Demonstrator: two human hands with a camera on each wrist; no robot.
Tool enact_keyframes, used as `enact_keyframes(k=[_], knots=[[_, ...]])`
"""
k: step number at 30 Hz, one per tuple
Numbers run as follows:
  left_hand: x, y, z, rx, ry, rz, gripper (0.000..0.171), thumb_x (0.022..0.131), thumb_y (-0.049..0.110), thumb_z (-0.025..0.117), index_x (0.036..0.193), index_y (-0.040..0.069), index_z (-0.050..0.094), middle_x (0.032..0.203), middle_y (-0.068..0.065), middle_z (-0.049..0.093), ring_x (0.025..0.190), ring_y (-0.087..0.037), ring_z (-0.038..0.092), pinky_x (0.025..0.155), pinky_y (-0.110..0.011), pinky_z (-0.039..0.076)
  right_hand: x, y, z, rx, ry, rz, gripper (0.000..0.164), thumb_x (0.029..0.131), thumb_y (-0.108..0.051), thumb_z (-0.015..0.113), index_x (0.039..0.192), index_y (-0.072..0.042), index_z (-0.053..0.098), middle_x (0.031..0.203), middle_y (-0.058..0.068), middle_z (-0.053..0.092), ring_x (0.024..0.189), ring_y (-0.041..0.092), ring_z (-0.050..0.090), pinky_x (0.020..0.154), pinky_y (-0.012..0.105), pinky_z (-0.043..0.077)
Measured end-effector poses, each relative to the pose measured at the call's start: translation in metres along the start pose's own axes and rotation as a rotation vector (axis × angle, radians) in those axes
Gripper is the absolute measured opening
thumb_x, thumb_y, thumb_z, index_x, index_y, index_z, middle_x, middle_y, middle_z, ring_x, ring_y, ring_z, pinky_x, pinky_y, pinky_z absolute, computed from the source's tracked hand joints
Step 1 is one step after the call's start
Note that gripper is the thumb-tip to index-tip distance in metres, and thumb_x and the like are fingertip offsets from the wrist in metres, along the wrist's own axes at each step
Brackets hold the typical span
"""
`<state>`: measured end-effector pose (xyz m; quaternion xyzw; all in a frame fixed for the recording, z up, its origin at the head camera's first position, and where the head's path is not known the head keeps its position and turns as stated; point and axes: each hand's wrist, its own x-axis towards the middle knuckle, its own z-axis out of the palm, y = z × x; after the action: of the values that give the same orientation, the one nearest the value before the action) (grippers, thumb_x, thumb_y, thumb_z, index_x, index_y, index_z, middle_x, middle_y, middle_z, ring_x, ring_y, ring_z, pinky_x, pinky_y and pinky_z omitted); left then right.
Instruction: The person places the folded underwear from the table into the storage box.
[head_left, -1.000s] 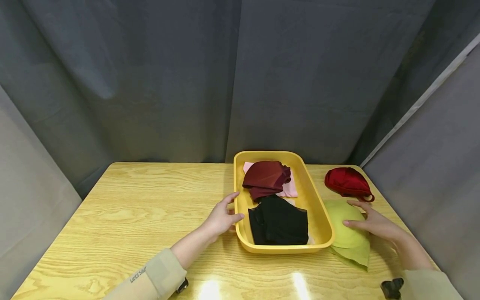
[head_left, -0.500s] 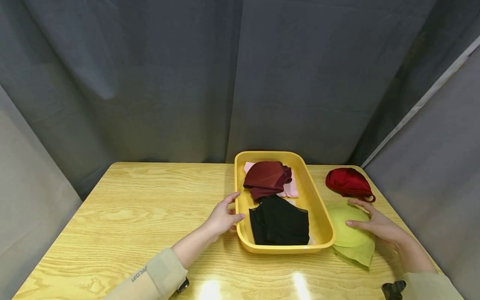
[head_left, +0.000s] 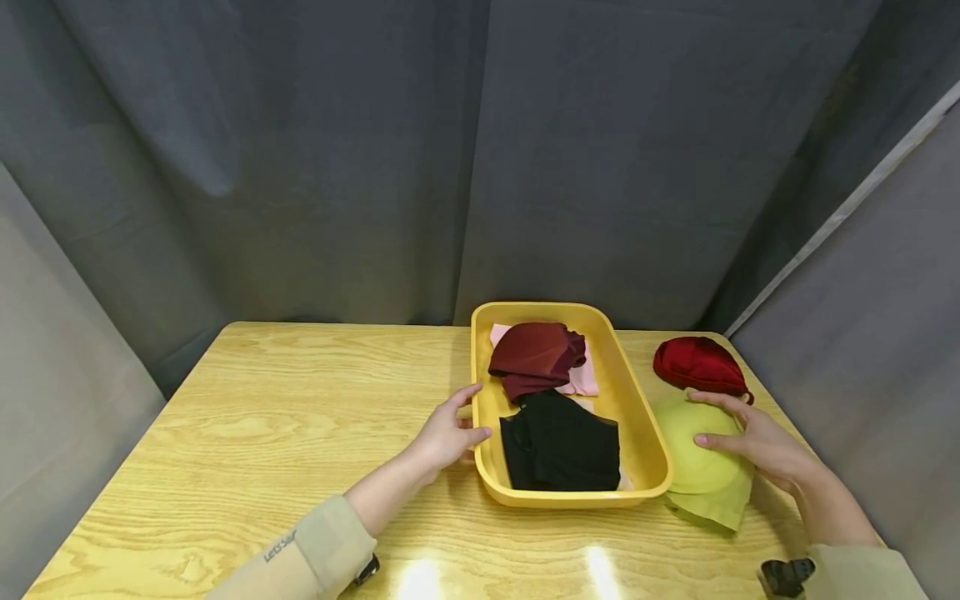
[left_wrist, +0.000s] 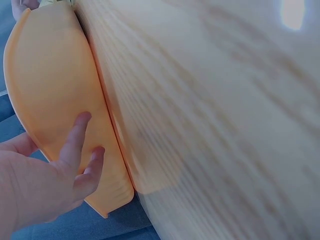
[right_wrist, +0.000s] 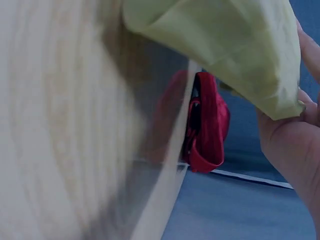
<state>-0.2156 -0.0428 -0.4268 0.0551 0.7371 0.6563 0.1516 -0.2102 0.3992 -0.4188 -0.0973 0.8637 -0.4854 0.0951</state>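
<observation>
A yellow plastic tray sits right of the table's middle. My left hand grips its left rim, thumb over the edge and other fingers along the outer wall. At the tray's right side my right hand holds a yellow-green folded bra, thumb and fingers spread over its rounded cup. In the right wrist view this bra shows above the tabletop, its lower flap hanging loose. Just beyond lies a red bra with a small strap loop, also seen as a red bundle in the right wrist view.
Inside the tray are a dark red folded bra, a black folded garment and a pink cloth beneath them. The wooden table extends left. Grey curtains close off the back and sides.
The yellow-green bra and my right hand have shifted slightly right and up, and its flap's lower edge has risen. My left hand stays on the tray's rim.
</observation>
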Motion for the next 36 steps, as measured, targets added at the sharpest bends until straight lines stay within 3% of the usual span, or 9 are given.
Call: enact_keyframes(k=[6,8,14,18,22,26,31,34,36], knots=[[0.000,0.001,0.000,-0.003,-0.003,0.002,0.069,0.088,-0.001,0.062,0.147,0.021,0.033,0.148,-0.015,0.030,0.091,-0.020,0.058,0.061,-0.036,0.056,-0.004,-0.015,-0.005,-0.082,0.003,0.021,0.064,0.087,-0.024,0.068,0.141,-0.006,0.039,0.149,0.022,0.020,0.126,0.009,0.027,0.081,0.007,0.035],[-0.004,0.007,0.001,-0.004,-0.006,0.000,0.068,0.088,-0.003,0.061,0.147,0.018,0.033,0.147,-0.017,0.030,0.091,-0.021,0.058,0.063,-0.037,0.057,-0.006,-0.018,-0.007,-0.097,0.002,0.021,0.063,0.087,-0.024,0.068,0.140,-0.007,0.040,0.149,0.020,0.023,0.128,0.010,0.024,0.080,0.006,0.032],[-0.007,0.013,0.002,-0.003,-0.007,-0.006,0.067,0.088,-0.004,0.060,0.147,0.015,0.033,0.146,-0.019,0.030,0.092,-0.022,0.058,0.065,-0.038,0.057,-0.011,-0.027,-0.016,-0.168,0.022,0.011,0.060,0.086,-0.028,0.068,0.139,-0.011,0.045,0.140,-0.001,0.038,0.112,-0.009,0.030,0.080,0.008,0.034],[0.002,0.001,0.002,-0.005,-0.007,-0.004,0.069,0.088,-0.003,0.061,0.147,0.018,0.033,0.147,-0.017,0.029,0.091,-0.021,0.058,0.064,-0.038,0.057,-0.016,-0.034,-0.024,-0.170,0.025,0.020,0.061,0.087,-0.029,0.068,0.141,-0.013,0.042,0.141,-0.009,0.036,0.124,-0.004,0.024,0.081,0.006,0.033],[0.002,0.000,0.002,-0.003,-0.005,0.002,0.069,0.088,-0.002,0.062,0.147,0.020,0.033,0.148,-0.017,0.029,0.091,-0.021,0.058,0.062,-0.037,0.057,-0.019,-0.042,-0.032,-0.216,0.045,0.030,0.062,0.086,-0.030,0.068,0.140,-0.015,0.043,0.140,-0.013,0.037,0.129,0.001,0.021,0.080,0.004,0.031],[0.001,0.001,0.002,-0.004,-0.003,0.003,0.068,0.088,-0.002,0.062,0.146,0.020,0.034,0.147,-0.017,0.029,0.092,-0.020,0.059,0.063,-0.037,0.057,-0.021,-0.049,-0.040,-0.258,0.055,0.056,0.062,0.086,-0.032,0.069,0.140,-0.016,0.044,0.143,-0.005,0.036,0.131,0.009,0.022,0.078,0.005,0.032],[0.000,0.002,0.001,-0.013,-0.001,0.002,0.068,0.088,-0.003,0.061,0.146,0.019,0.034,0.146,-0.018,0.030,0.090,-0.019,0.060,0.065,-0.038,0.057,-0.024,-0.059,-0.047,-0.227,0.048,0.090,0.061,0.088,-0.030,0.067,0.142,-0.018,0.041,0.144,0.008,0.029,0.109,0.002,0.047,0.074,0.018,0.048],[0.000,0.001,0.001,-0.018,-0.003,-0.003,0.068,0.088,-0.002,0.061,0.147,0.020,0.034,0.146,-0.017,0.030,0.090,-0.020,0.060,0.065,-0.039,0.057,-0.024,-0.066,-0.049,-0.135,0.041,0.095,0.060,0.090,-0.023,0.065,0.143,-0.017,0.039,0.135,-0.005,0.035,0.091,0.004,0.060,0.069,0.030,0.054],[0.000,0.001,0.000,-0.017,-0.005,-0.004,0.069,0.088,-0.002,0.061,0.147,0.020,0.033,0.146,-0.017,0.031,0.090,-0.020,0.060,0.066,-0.039,0.057,-0.024,-0.071,-0.050,-0.103,0.039,0.084,0.059,0.090,-0.019,0.065,0.143,-0.016,0.039,0.127,-0.016,0.042,0.090,0.006,0.062,0.068,0.031,0.055]])
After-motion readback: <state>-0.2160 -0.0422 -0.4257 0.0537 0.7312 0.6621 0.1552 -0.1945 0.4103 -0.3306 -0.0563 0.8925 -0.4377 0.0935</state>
